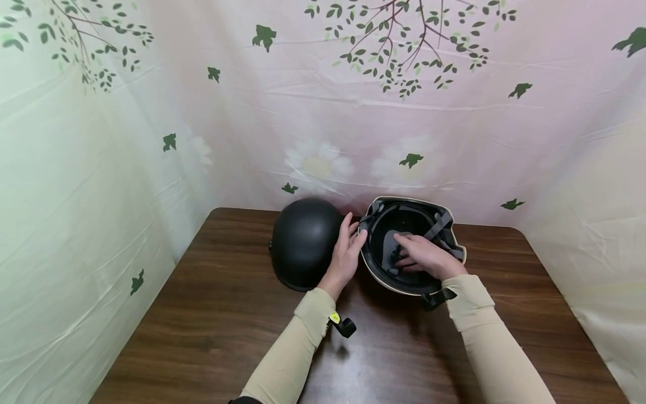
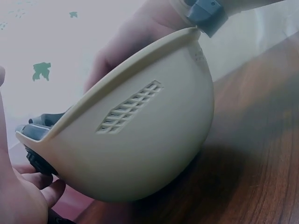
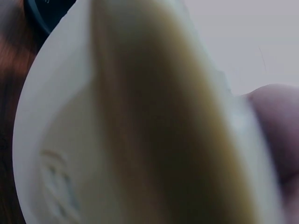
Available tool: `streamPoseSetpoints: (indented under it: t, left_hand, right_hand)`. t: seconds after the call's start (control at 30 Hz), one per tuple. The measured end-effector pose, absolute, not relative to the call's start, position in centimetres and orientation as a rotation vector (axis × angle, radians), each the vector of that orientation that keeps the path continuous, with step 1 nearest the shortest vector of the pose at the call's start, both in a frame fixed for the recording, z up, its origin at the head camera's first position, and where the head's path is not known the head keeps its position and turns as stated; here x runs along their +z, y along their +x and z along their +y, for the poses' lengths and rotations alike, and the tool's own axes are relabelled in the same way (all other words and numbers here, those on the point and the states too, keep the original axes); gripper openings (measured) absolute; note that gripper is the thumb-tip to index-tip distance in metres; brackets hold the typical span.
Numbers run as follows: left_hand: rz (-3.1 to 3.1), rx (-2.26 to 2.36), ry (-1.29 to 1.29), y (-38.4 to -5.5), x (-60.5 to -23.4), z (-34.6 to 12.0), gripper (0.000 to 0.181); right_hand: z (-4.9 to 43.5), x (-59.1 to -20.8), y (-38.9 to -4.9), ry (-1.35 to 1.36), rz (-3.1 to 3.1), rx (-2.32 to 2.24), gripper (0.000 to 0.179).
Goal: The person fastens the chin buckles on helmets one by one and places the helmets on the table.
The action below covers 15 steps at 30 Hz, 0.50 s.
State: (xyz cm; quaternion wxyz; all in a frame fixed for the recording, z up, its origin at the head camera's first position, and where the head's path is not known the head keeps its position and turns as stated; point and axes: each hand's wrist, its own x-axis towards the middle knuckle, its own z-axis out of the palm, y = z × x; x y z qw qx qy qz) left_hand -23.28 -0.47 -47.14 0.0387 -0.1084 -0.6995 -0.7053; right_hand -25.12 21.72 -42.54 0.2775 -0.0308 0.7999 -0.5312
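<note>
A cream helmet lies upside down on the table, its dark lining and grey straps facing up. My left hand is at its left edge, between it and a black helmet standing dome-up. In the left wrist view, the fingers of that hand rest by a black dial on the cream shell; the thumb stands apart. My right hand reaches over the rim into the cream helmet, its fingers spread at a small black buckle and the grey pad. The rim hides most of this hand in the right wrist view.
The brown wooden table carries both helmets near its back edge. Behind it and on both sides hangs a pale cloth printed with leaves and flowers. A dark wrist strap with a yellow tag is on the left sleeve.
</note>
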Motion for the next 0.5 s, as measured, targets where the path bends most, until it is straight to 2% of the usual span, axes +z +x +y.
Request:
streamPoseSetpoints:
  t: [0.5]
  left_hand:
    - [-1.966,-2.027,-0.358,-23.1,-46.1,-0.4,0.063]
  right_hand:
    - [22.0,-42.2,-24.8,-0.164,2.337,-1.372,0.072]
